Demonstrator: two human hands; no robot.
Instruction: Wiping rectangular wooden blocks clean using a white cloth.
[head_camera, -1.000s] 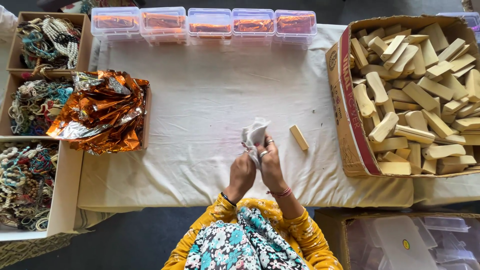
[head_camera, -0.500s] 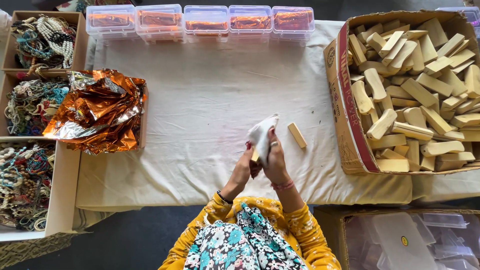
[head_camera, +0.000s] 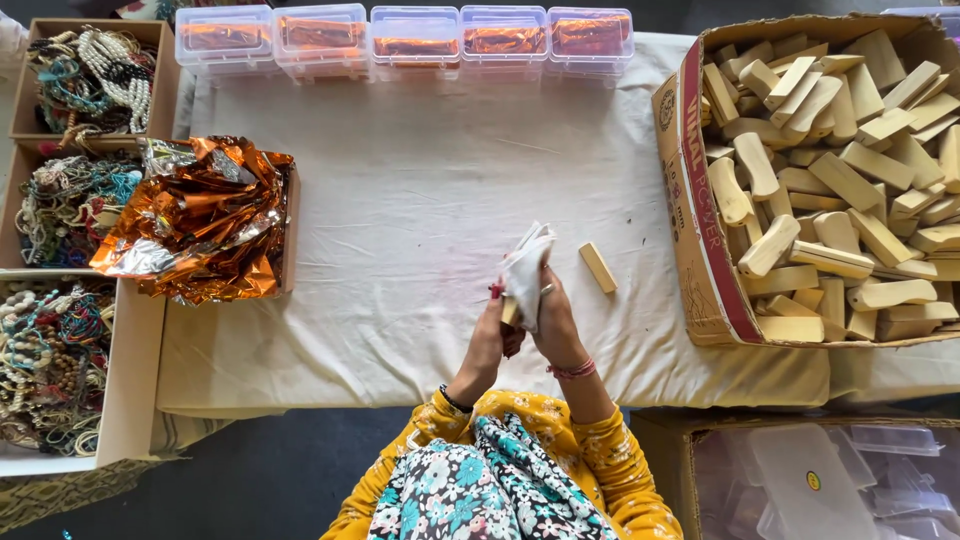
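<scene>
— Where was the wooden block (head_camera: 512, 312) when you looked?

— Up off the table (head_camera: 420, 200), held over its near edge, roughly midway along. I saw both hands closed around it, the left hand (head_camera: 490, 335) gripping from below and the right hand (head_camera: 553, 325) pressing the white cloth (head_camera: 527, 270) against it. Most of the block was hidden under that cloth, so I judged it was lifted clear to let the cloth go round it

— Which way did it point?

— As far as I could tell, its long axis ran from the near edge toward the far edge, tilted a little toward the right. A second block (head_camera: 598, 268) lay flat just beside the hands, angled much the same

— And the rest?

— The cardboard box (head_camera: 700, 240) of blocks sat at the right edge, orange foil (head_camera: 195, 215) at the left edge, clear plastic boxes (head_camera: 400, 35) along the far edge, all within my reach, I judged
</scene>
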